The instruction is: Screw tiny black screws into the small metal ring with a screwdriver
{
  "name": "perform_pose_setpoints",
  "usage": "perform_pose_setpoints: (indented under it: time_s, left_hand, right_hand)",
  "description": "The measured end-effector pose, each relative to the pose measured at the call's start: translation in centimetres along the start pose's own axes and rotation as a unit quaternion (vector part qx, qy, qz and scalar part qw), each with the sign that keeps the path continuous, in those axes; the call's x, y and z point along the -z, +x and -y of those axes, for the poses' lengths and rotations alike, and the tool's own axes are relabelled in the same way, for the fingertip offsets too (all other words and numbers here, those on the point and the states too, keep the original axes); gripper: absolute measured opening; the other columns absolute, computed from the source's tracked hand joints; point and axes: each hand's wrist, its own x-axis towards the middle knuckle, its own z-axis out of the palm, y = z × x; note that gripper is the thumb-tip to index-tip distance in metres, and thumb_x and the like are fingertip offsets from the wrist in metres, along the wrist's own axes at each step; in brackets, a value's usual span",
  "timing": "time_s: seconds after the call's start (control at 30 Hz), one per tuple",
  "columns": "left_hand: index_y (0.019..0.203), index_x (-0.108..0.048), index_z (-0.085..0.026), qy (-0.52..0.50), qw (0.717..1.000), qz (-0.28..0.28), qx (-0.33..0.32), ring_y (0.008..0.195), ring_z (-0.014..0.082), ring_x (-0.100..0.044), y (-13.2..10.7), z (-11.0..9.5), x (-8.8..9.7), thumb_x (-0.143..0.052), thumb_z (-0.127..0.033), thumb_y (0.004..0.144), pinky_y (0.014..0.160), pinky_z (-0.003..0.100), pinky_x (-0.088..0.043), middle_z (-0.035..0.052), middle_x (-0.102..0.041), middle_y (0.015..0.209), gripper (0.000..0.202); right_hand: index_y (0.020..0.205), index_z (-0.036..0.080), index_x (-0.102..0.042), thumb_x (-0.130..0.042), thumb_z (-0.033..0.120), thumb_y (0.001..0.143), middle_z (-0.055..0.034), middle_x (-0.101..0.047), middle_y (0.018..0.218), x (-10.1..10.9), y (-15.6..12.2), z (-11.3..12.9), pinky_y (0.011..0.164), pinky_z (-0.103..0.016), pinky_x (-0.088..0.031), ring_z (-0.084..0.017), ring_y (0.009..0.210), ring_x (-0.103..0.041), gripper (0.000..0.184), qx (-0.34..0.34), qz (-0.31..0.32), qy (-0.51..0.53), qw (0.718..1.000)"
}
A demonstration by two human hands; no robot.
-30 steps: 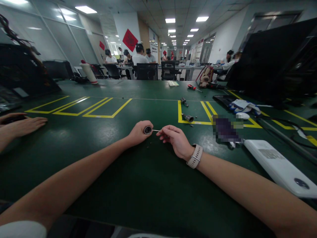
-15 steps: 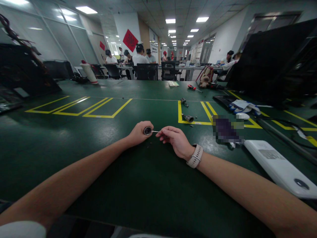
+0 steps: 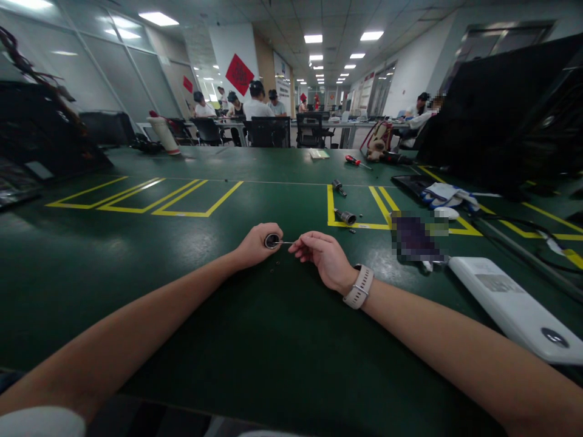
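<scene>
My left hand (image 3: pixel 257 245) is wrapped round a dark cylindrical metal part (image 3: pixel 272 241), its round, silver-rimmed end facing me. Between the fingertips of my right hand (image 3: pixel 321 258) is a thin metal rod (image 3: pixel 286 243), whose far end reaches the rim of the part; whether it touches inside I cannot tell. Two tiny rings (image 3: pixel 275 267) lie on the table just below my hands. Beyond my right hand lie a metal connector (image 3: pixel 347 216) and a second connector (image 3: pixel 337 186), with small loose bits beside the nearer one.
The green table (image 3: pixel 182 340) carries yellow tape outlines (image 3: pixel 182 213). To the right are a white power bank (image 3: pixel 510 303), a blurred-out dark item (image 3: pixel 416 237), gloves (image 3: pixel 449 196) and cables. A red screwdriver (image 3: pixel 355 161) lies farther back. People sit at tables beyond.
Both hands keep nearly the same place. The rod and the part's rim have shifted very slightly; nothing was let go or picked up.
</scene>
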Motion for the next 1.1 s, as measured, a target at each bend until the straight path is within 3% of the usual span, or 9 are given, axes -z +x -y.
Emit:
perform_pose_setpoints:
  time_s: [0.67, 0.87, 1.1]
  left_hand:
    - [0.065, -0.049, -0.016, 0.074, 0.997, 0.014, 0.024, 0.058, 0.0116, -0.047, 0.05, 0.28, 0.04, -0.051, -0.019, 0.071, 0.063, 0.026, -0.036, -0.0021, -0.052, 0.062, 0.007]
    - [0.067, -0.051, -0.016, 0.086, 0.996, 0.034, -0.01, 0.062, 0.0125, -0.051, -0.02, 0.3, 0.04, -0.05, -0.015, 0.07, 0.065, 0.027, -0.035, -0.001, -0.054, 0.065, 0.004]
    - [0.066, -0.052, -0.015, 0.119, 0.99, 0.065, -0.048, 0.062, 0.0132, -0.05, -0.02, -0.13, 0.08, -0.048, -0.012, 0.071, 0.065, 0.028, -0.034, -0.0001, -0.053, 0.064, 0.007]
  right_hand:
    - [0.059, 0.017, -0.058, -0.056, 0.023, 0.07, 0.0, -0.06, 0.056, -0.2, 0.1, -0.61, 0.053, -0.025, -0.037, -0.011, 0.053, -0.05, 0.012, 0.032, -0.048, -0.01, 0.998]
    - [0.059, 0.018, -0.058, -0.055, 0.022, 0.072, 0.0001, -0.059, 0.056, -0.08, 0.02, -0.83, 0.053, -0.025, -0.037, -0.012, 0.054, -0.05, 0.014, 0.08, -0.065, -0.032, 0.994]
    - [0.059, 0.017, -0.057, -0.056, 0.024, 0.072, 0.0011, -0.059, 0.057, -0.3, -0.02, -0.91, 0.054, -0.024, -0.037, -0.011, 0.054, -0.049, 0.015, 0.067, -0.059, -0.074, 0.993]
